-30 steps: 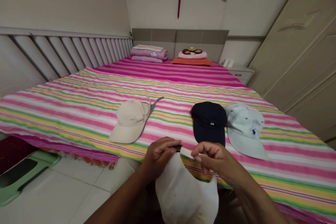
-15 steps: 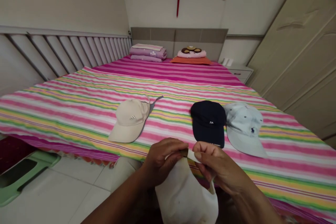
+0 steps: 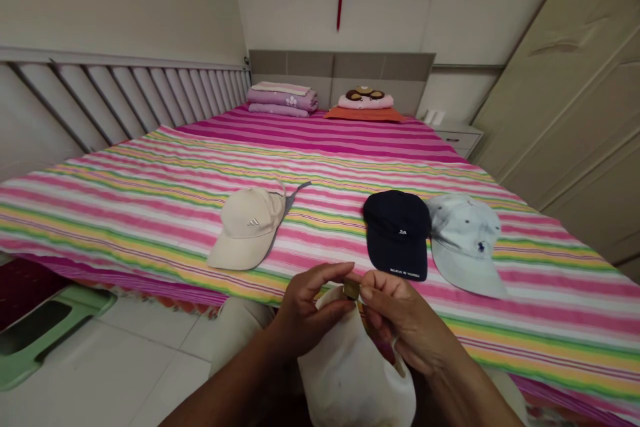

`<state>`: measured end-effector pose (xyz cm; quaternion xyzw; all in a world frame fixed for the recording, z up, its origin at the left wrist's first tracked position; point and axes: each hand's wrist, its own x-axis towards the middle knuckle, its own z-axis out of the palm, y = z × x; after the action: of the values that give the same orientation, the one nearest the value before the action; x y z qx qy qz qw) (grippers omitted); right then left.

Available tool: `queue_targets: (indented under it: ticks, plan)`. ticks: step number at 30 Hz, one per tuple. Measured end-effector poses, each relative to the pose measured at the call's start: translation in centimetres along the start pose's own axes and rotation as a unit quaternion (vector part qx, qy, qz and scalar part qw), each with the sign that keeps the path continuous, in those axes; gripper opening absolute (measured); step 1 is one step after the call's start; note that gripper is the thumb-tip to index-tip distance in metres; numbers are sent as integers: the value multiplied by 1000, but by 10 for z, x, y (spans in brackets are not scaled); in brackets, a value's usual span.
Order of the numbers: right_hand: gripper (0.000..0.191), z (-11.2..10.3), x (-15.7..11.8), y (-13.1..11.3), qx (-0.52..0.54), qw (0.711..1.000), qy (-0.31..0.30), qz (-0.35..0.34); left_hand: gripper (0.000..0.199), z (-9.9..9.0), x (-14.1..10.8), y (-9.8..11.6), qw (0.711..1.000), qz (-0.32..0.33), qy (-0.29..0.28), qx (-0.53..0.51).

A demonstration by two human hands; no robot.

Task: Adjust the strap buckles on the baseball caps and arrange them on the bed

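A white baseball cap [image 3: 355, 367] hangs over my lap with its back opening toward the bed. My left hand [image 3: 313, 310] pinches the cap beside a brass-coloured buckle [image 3: 351, 289] on its strap. On the other side of that buckle, my right hand [image 3: 400, 313] grips the strap between thumb and fingers; most of the strap is hidden there. Beyond my hands lie a beige cap [image 3: 250, 223] on the left, a navy cap [image 3: 397, 230] and a pale blue cap [image 3: 467, 243] on the right, the last two touching.
The caps lie on a striped bedspread [image 3: 165, 193]. Folded purple bedding [image 3: 283, 101] and a pink pillow [image 3: 367, 102] are by the headboard [image 3: 305, 67]. A green stool [image 3: 60, 330] stands on the floor at left. White rails [image 3: 150, 97] run along the bed's left side.
My right hand has moved left, closer to my left hand, and the strap length between them has shortened. The buckle now shows more fully. The caps on the bed have not moved.
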<state>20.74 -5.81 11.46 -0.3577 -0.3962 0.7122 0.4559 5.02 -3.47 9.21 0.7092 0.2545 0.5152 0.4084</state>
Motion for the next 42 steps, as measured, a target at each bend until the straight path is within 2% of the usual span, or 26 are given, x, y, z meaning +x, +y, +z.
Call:
queue_targets:
  ticks: [5, 8, 12, 17, 22, 28, 31, 34, 38, 40, 42]
  plan:
    - [19, -2, -2, -3, 46, 999, -14, 9, 41, 2, -1, -5, 992, -62, 10, -109]
    - [22, -3, -3, -5, 43, 999, -1, -18, 43, 4, 0, -5, 980, -90, -2, -176]
    - [26, -3, -2, -2, 10, 999, 14, -36, 43, 6, 0, -3, 969, -129, -19, -210]
    - [27, -6, -2, -4, -49, 998, 21, -18, 26, 4, 0, -4, 956, -166, 16, -242]
    - [27, -13, -5, -6, -107, 993, 13, 49, 25, 2, 0, -8, 954, -160, 31, -250]
    - [27, -16, -1, 0, -71, 997, -8, 18, 44, 2, 0, -9, 966, -167, -7, -195]
    - [29, -15, 0, 2, -53, 998, -19, 14, 54, 1, 1, -8, 975, -146, -3, -165]
    - [29, -12, 1, 4, -38, 999, -6, 18, 64, 0, 1, -6, 989, -122, -4, -85]
    - [28, -8, 1, 5, -12, 999, 36, 24, 64, -1, 1, -1, 997, -60, -41, 32]
    - [27, -8, 2, 5, 16, 999, 34, 24, 71, -3, 2, 0, 996, -64, -62, -10]
    - [26, -9, 2, 5, 35, 999, 29, 23, 78, -6, 5, -3, 984, -99, -94, -112]
